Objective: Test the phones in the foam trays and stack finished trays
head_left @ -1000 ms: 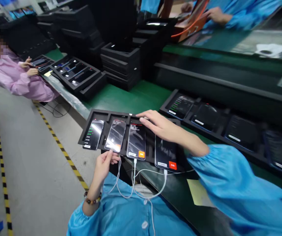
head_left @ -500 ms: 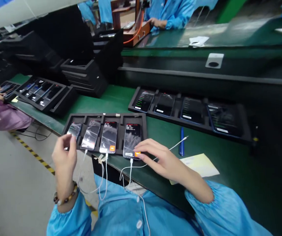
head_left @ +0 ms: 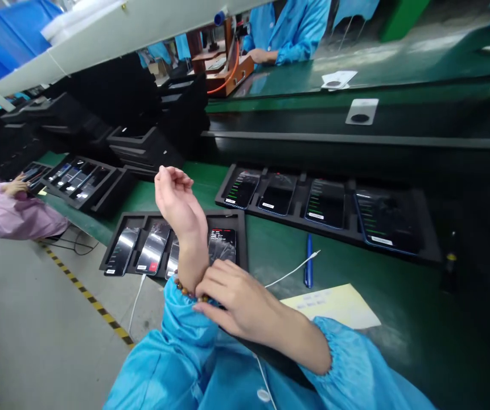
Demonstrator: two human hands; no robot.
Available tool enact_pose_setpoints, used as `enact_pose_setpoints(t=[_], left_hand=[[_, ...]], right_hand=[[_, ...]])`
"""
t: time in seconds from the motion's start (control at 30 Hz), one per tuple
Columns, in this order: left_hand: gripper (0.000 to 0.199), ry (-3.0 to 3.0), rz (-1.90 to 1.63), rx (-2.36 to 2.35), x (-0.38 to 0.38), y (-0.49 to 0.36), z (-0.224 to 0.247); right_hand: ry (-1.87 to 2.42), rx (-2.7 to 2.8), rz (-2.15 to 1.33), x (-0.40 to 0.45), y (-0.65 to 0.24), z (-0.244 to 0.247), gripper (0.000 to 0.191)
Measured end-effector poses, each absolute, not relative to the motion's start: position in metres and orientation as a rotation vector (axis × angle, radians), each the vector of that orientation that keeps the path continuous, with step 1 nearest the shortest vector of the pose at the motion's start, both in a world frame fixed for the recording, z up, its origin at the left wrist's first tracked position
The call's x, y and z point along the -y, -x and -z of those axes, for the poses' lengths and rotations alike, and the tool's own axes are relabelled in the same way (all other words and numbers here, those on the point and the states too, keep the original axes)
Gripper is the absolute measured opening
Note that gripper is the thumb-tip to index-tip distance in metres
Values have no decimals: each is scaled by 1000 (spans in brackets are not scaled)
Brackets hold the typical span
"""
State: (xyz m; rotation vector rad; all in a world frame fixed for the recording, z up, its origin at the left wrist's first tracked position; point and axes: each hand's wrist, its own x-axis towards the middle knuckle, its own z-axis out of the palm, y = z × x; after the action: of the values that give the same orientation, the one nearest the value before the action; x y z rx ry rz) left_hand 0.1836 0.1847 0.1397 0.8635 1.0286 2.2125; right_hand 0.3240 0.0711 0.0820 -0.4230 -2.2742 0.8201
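My left hand [head_left: 180, 202] is raised over the near foam tray [head_left: 241, 242], palm up, fingers loosely curved and holding nothing. My right hand [head_left: 240, 296] reaches across to my left wrist, its fingers on the beaded bracelet [head_left: 184, 289] at the blue cuff. Several phones lie in the near tray: one at the left end [head_left: 122, 251], one beside it with a red patch on its screen [head_left: 153, 249], and others partly hidden behind my left arm. A white cable [head_left: 137, 304] runs down from the second phone.
A second foam tray [head_left: 251, 212] of phones lies behind, to the right. A blue pen [head_left: 309, 265], a white cable end [head_left: 300, 266] and yellow paper [head_left: 334, 307] lie at the right. Foam trays [head_left: 138, 148] are stacked at the back left. Other people sit at the left and across.
My left hand has left the leftmost phone, moving right and up. My right hand has moved left from the right-hand phone onto the bracelet. The camera view has shifted slightly.
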Motion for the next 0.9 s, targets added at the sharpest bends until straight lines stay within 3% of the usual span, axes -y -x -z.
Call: enact_pose_setpoints(t=[0.27, 0.6, 0.77, 0.9], left_hand=[[35, -780, -2191, -1006, -206, -168, -129], [34, -922, -2407, -1091, -211, -169, -150], [24, -967, -2524, -1011, -201, -160, -161], [23, -962, -2578, -1058, -193, -164, -173]], right_hand=[[482, 2578, -784, -57, -314, -79, 30], [526, 2161, -641, -73, -320, -77, 22], [562, 2244, -685, -70, -315, -72, 31], [599, 2388, -703, -68, -311, -70, 24]])
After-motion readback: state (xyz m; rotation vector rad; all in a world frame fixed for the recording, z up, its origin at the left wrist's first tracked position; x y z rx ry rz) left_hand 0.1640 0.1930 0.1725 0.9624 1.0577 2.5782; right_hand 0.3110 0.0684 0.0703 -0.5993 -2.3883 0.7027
